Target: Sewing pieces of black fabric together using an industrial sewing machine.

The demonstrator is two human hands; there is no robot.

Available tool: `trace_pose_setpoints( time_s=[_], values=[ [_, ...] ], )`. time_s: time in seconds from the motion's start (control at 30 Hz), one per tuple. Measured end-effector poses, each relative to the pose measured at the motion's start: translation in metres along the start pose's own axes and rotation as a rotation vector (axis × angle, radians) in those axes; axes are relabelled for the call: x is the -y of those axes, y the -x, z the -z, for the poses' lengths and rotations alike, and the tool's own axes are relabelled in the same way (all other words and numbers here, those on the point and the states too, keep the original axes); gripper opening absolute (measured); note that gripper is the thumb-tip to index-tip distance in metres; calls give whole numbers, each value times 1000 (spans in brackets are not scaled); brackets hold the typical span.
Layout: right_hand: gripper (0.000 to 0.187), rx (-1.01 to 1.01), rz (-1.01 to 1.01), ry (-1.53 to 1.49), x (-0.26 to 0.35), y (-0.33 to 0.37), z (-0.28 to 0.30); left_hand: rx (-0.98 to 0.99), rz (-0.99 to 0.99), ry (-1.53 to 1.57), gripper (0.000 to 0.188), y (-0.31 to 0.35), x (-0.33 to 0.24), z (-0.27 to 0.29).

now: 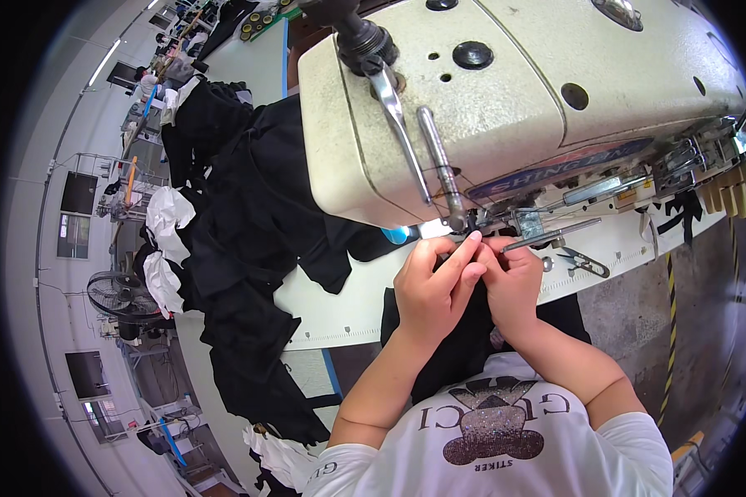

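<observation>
A cream-coloured sewing machine fills the upper right, its head above my hands. Black fabric hangs from between my hands, over the table's front edge and towards my lap. My left hand is closed on the fabric just in front of the needle area, its index finger stretched towards the machine. Right beside it, my right hand pinches the same fabric, thumb and fingers together. The fabric's edge under the fingertips is mostly hidden. A pair of thread snips lies on the table, to the right of my right hand.
A large heap of black fabric covers the table's left side. The white table has a ruler strip along its front edge. Metal rods and a folder attachment stick out near my right hand. A black fan stands further left.
</observation>
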State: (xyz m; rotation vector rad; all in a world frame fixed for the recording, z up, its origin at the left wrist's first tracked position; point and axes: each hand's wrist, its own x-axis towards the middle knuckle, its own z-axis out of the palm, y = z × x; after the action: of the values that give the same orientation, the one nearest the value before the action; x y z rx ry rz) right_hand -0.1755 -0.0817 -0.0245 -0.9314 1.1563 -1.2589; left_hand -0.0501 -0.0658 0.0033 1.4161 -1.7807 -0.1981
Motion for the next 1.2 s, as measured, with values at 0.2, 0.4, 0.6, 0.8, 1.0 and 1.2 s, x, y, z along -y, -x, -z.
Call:
trace_pose_setpoints(
  time_s=[0.2, 0.4, 0.6, 0.8, 1.0, 1.2],
  values=[
    [12, 25, -106, -161, -2, -3, -2, 1, 3, -9, 27, 0, 3, -2],
    [11, 34, -262, -340, 2, -8, 0, 9, 2, -3, 27, -1, 2, -1],
    [11, 56, -247, -288, 8, -11, 1, 18, 40, -18, 29, -3, 1, -2],
    [11, 119, -282, -228, 15, -11, 3, 19, 47, -57, 32, -5, -2, -2],
    [11, 115, -275, -289, 8, -15, 5, 48, 61, -73, 32, -6, -2, -2],
    [14, 126, -294, -302, 6, -17, 4, 59, 60, -68, 31, -8, -2, -2]
  ],
)
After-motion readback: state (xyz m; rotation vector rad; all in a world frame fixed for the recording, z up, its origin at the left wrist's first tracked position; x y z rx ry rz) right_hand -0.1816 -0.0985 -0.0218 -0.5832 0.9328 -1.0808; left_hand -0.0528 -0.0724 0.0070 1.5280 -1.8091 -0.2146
